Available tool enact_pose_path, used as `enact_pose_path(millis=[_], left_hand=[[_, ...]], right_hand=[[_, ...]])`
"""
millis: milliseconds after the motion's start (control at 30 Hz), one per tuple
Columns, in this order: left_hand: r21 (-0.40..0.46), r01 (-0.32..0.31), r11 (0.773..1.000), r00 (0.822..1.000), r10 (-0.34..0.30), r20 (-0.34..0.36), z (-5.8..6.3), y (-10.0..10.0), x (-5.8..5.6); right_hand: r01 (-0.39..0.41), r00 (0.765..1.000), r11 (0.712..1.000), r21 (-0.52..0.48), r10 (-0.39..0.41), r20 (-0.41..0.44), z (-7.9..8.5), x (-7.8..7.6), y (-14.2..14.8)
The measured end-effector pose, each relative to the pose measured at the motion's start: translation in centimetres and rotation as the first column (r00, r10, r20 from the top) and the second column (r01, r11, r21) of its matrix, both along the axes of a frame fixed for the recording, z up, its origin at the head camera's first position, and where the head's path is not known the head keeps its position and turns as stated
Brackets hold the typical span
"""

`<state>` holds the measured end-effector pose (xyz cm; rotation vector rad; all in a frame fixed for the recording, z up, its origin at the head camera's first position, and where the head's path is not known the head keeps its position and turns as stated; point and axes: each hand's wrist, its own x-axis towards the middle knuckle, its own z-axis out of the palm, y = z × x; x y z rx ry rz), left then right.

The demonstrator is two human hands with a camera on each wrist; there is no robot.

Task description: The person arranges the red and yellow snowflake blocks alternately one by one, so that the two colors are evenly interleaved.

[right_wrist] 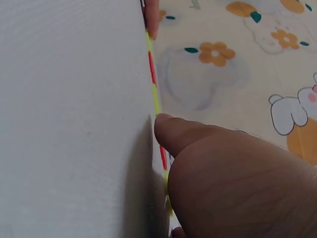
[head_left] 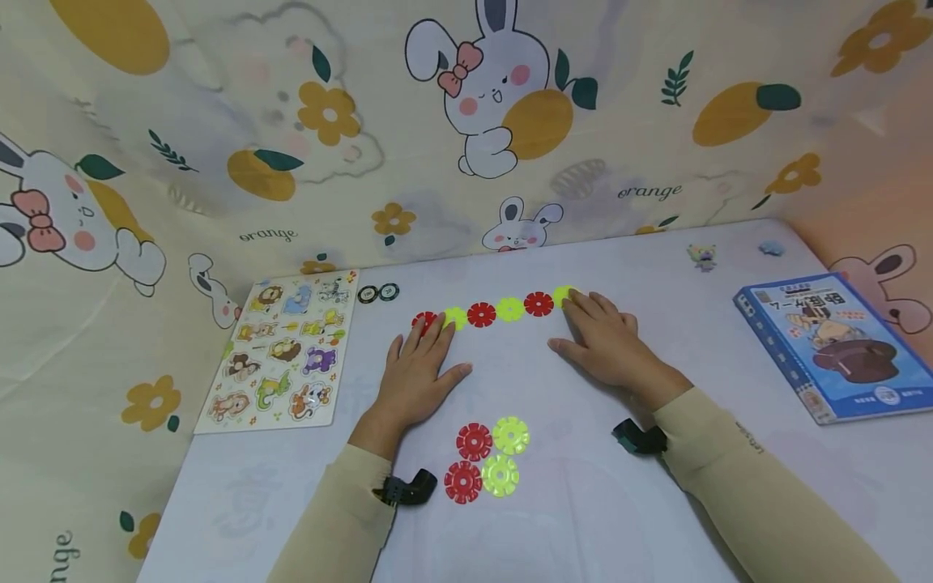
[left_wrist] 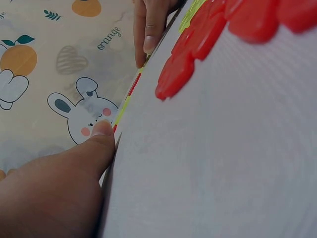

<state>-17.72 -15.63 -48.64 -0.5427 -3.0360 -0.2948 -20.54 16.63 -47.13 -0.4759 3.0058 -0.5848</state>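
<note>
A row of flat, notched plastic discs, alternately red and yellow-green, crosses the table; a red disc (head_left: 481, 314) sits near its middle. My left hand (head_left: 415, 380) lies with extended fingers at the row's left end, fingertips touching the red end disc (head_left: 424, 321) and reaching the yellow-green disc (head_left: 455, 317) beside it. At the other end, the fingertips of my right hand (head_left: 605, 344) partly cover a yellow-green disc (head_left: 563, 296). Both thumbs stick out sideways, and neither hand grips anything. Edge-on, the row shows as a thin red and yellow strip (right_wrist: 152, 67) in the right wrist view.
Nearer me lie two red discs (head_left: 474, 442) and two yellow-green discs (head_left: 511, 436) in a square. An animal puzzle board (head_left: 280, 352) and two small black rings (head_left: 379, 293) are at left. A blue book (head_left: 838, 348) and two small figures (head_left: 703, 257) are at right.
</note>
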Motion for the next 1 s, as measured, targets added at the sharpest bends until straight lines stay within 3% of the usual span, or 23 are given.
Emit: enact_pose_path(millis=[400,533,567,633,733,800,833,900,1000], left_hand=[[0.003,-0.003,1.0,1.0,0.003,0.008,-0.1,0.0,0.0],[-0.002,-0.004,1.0,1.0,0.004,0.005,0.0,0.1,0.1],[-0.002,-0.003,1.0,1.0,0.003,0.005,0.0,0.1,0.1],[-0.003,-0.002,1.0,1.0,0.002,0.006,-0.1,0.1,0.1],[-0.006,0.0,1.0,1.0,0.0,0.006,-0.2,0.1,0.1],[-0.011,-0.003,1.0,1.0,0.003,0.007,-0.2,0.1,0.1],[-0.009,-0.004,1.0,1.0,0.004,0.007,-0.1,0.1,0.1],[-0.009,-0.008,1.0,1.0,0.008,0.005,-0.1,0.1,0.1],[-0.007,-0.005,1.0,1.0,0.005,0.005,-0.1,0.1,0.0]], right_hand=[[0.004,1.0,1.0,-0.027,-0.004,0.002,0.1,0.1,0.1],[0.023,1.0,0.984,-0.175,-0.022,0.008,0.4,0.3,0.0],[0.023,1.0,0.97,-0.241,-0.021,0.011,0.6,0.4,-0.1],[0.031,0.999,0.915,-0.403,-0.014,0.045,1.0,0.8,-0.2],[0.027,0.991,0.776,-0.63,0.064,0.12,1.5,1.6,-0.8],[0.027,0.975,0.681,-0.731,0.144,0.171,1.8,2.2,-1.6],[0.013,0.965,0.649,-0.76,0.191,0.18,2.0,2.6,-2.1],[-0.017,0.939,0.609,-0.793,0.283,0.197,2.2,3.4,-3.3],[-0.091,0.901,0.605,-0.791,0.388,0.193,2.1,4.8,-5.1]])
